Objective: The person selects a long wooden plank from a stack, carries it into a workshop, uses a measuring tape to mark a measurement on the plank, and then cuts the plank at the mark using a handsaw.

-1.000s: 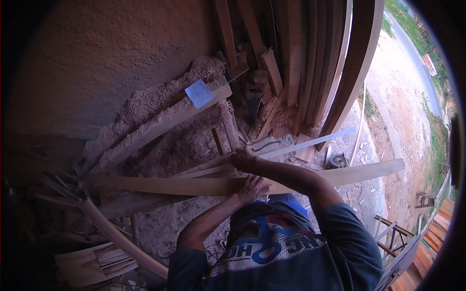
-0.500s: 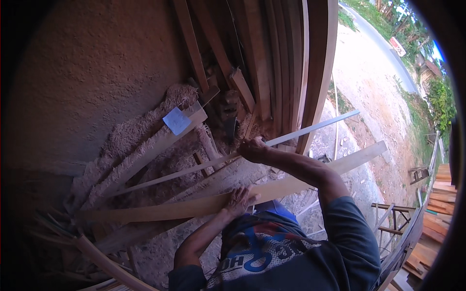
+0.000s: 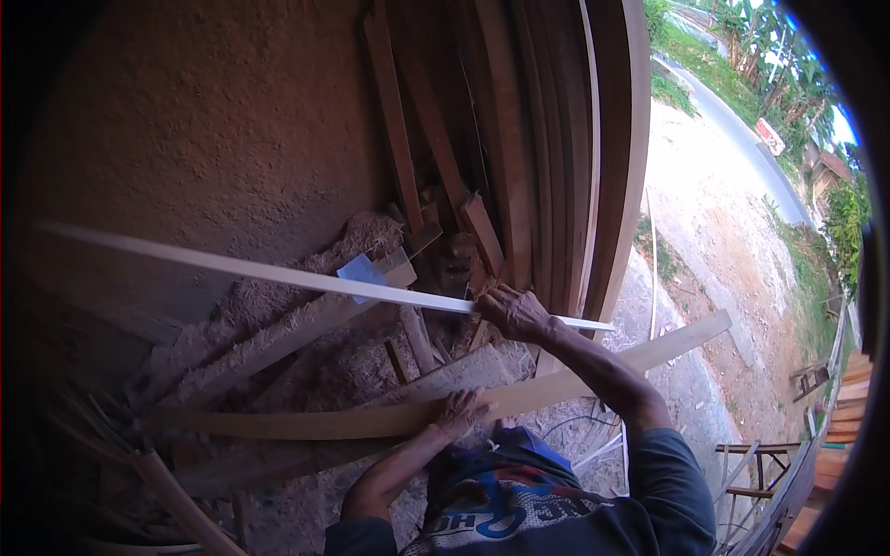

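Hands work two boards. Right hand is clamped around a thin pale strip, lifted clear above the wide plank, likely to separate it. Left hand rests flat with spread fingers on that plank, steadying it. A small light-blue square tag sits above the plank, behind the strip.

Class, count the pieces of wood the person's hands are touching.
2: a thin pale strip gripped by the right hand, and a wider plank under the left hand. More lean behind, untouched.
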`<action>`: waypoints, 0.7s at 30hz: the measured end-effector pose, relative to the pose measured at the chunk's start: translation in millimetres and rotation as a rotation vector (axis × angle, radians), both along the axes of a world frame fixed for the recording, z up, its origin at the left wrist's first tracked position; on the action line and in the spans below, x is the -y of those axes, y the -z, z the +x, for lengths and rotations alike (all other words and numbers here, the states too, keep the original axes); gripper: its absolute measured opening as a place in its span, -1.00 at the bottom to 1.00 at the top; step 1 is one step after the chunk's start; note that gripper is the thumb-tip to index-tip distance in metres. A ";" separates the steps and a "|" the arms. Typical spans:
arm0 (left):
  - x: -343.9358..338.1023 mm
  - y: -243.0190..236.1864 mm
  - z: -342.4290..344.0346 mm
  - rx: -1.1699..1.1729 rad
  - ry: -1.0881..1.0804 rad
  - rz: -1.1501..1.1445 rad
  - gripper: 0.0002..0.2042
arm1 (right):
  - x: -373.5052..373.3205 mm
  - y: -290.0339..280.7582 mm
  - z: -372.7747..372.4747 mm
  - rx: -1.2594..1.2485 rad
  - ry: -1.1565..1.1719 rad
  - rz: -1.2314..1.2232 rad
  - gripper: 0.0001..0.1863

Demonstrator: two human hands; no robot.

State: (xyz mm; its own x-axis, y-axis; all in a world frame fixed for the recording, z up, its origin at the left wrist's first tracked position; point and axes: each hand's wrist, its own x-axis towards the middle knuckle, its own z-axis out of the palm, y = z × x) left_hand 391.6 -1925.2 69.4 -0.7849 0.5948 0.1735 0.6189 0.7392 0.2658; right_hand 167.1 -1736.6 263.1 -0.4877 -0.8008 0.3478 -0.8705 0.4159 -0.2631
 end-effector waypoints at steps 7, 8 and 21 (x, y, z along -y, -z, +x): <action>9.6 5.3 -30.0 -0.070 0.005 0.099 -0.33 | -30.7 -0.4 -37.1 0.021 0.407 -0.143 -0.79; 11.5 6.4 -31.5 -0.081 0.010 0.130 -0.30 | -30.9 3.2 -44.4 0.039 0.462 -0.176 -0.79; 14.2 -6.3 -46.2 0.061 -0.080 0.017 -0.26 | -37.7 84.2 -138.7 0.275 0.890 -0.238 -0.72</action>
